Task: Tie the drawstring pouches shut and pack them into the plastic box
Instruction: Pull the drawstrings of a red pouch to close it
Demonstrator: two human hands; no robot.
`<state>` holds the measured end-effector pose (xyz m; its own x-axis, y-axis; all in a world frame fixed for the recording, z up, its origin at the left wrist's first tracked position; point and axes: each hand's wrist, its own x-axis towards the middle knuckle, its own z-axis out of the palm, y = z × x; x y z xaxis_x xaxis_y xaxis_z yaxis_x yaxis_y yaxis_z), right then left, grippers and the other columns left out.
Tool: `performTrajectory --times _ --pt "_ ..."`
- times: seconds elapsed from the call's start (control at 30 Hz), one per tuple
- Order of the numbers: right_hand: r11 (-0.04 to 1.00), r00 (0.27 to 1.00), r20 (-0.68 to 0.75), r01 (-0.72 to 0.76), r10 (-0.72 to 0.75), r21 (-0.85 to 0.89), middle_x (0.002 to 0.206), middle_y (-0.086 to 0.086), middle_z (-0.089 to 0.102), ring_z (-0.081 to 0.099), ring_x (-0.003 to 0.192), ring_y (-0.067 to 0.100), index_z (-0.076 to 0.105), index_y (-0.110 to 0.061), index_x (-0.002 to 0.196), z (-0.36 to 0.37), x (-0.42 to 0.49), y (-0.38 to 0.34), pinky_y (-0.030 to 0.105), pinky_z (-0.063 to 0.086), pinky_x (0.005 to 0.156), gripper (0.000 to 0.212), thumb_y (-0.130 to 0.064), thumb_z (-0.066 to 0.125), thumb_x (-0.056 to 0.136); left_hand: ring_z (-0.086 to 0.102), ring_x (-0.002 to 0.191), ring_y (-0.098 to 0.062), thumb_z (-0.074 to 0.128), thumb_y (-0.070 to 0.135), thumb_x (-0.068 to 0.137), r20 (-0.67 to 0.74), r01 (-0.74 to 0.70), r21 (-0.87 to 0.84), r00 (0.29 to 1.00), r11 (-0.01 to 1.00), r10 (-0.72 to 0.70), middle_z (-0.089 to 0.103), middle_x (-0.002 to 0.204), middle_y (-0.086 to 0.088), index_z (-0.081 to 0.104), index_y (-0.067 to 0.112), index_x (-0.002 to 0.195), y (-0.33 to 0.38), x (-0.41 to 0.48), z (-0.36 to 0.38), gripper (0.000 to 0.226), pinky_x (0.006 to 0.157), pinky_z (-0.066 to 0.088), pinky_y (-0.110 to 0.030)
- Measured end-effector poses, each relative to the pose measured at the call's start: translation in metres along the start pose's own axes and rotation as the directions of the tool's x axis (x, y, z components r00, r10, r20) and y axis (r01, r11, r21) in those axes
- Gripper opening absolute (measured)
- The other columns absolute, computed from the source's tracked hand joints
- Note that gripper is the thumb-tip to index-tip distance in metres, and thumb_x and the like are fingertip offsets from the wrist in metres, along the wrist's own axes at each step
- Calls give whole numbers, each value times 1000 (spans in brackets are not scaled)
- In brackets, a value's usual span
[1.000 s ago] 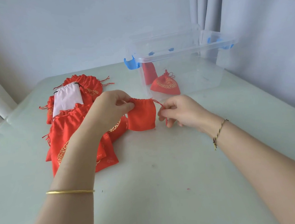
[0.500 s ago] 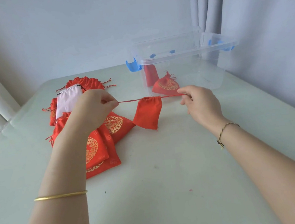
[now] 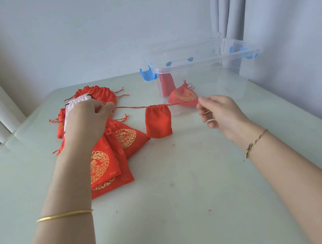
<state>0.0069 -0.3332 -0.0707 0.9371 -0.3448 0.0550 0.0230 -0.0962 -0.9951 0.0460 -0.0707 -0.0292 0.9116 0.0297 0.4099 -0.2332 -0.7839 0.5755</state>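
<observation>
- The left grip (image 3: 85,123), centre left of the frame, pinches one end of the drawstring (image 3: 132,107).
- The right grip (image 3: 220,113), centre right, pinches the other end.
- The small red pouch (image 3: 158,122) hangs between them over the worktop (image 3: 185,199), its mouth gathered.
- The plastic box (image 3: 232,85), upper right, holds a tied pouch (image 3: 184,96).

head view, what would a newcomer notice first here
A small red pouch sits mid-table, strung on a taut red cord pinched by the left hand and the right hand. To its left lies a pile of red pouches with gold print. Behind it stands a clear plastic box with blue latches, holding a tied pouch.
</observation>
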Motion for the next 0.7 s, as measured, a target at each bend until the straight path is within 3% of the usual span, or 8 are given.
performTrajectory --times 0.07,0.13,0.27,0.33,0.43,0.53,0.6,0.7 --pt "906 964 158 -258 215 336 57 -3 49 43 41 7 54 -17 68 -1 -1 -4 15 28 37 28 -28 51 94 43 49 -17 48 32 94 61 88 -143 995 986 -80 49 53 -4 64 11 64 0 -1 1 40 58 38 -29" --pt "748 900 304 -430 312 505 50 -5 46 40 37 5 52 -17 67 -4 1 -4 13 25 35 30 -28 48 94 46 51 -14 50 29 93 114 251 -342 968 906 -225 50 48 1 60 12 61 0 -1 2 37 51 43 -23" --pt "572 869 301 -487 393 660 43 -6 41 34 31 4 46 -17 65 -10 7 1 13 23 31 31 -21 41 95 39 48 -7 49 21 93 373 532 -747 832 399 -411 38 39 9 46 17 59 -1 1 -2 35 32 27 -12" --pt "566 877 236 -455 419 687 40 -6 40 33 29 5 45 -17 64 -7 9 3 13 23 30 31 -18 41 95 39 50 -7 47 21 94 437 558 -780 809 283 -394 37 41 8 43 19 58 0 2 -2 36 31 25 -12" --pt "721 928 88 -338 361 605 41 -7 42 34 29 4 46 -17 64 -4 7 -1 11 22 32 30 -18 44 94 47 56 -7 47 30 95 411 486 -840 860 242 -301 43 50 8 45 20 57 10 0 -1 39 39 32 -14" --pt "877 985 -9 -150 173 457 52 -3 46 36 37 6 53 -15 64 -2 -3 -22 13 24 37 29 -19 49 92 62 81 -8 42 37 97 390 411 -877 911 250 -133 62 73 7 46 21 54 27 -3 -4 46 67 42 -22" --pt "951 1000 -13 -16 21 310 56 -1 48 37 43 9 56 -14 64 4 -12 -38 18 26 42 28 -19 52 91 67 90 -9 37 38 98 405 388 -870 914 305 -9 69 81 7 47 22 57 39 -6 -6 45 76 40 -28" --pt "979 984 60 159 -167 126 64 3 50 37 50 11 60 -14 64 18 -22 -62 22 28 48 26 -19 55 89 67 75 -10 37 35 99 437 355 -820 895 449 90 67 73 5 53 20 68 54 -13 -5 37 72 41 -27"
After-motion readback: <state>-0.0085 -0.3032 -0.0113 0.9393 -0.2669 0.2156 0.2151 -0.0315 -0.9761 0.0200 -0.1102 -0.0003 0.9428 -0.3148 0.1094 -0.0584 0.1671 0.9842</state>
